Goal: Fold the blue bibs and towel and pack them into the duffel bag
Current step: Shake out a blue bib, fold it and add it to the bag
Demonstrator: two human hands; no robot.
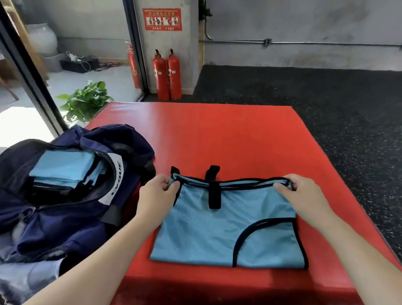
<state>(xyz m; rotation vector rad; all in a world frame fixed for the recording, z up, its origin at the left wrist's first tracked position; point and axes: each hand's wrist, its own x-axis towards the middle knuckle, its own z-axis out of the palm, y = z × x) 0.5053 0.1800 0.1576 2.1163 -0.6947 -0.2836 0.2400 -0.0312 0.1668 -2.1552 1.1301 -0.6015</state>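
Pinching the far corners of a blue bib (224, 232) lying folded flat on the red mat (233, 135), the left hand (157, 194) and right hand (300, 197) hold its black-trimmed edge in curled fingers (283, 189), right of the open duffel bag (52, 202) holding folded blue cloth (60, 168).

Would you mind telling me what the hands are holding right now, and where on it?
Both hands pinch the blue bib on the red mat: left hand at its far-left corner, right hand at its far-right corner.
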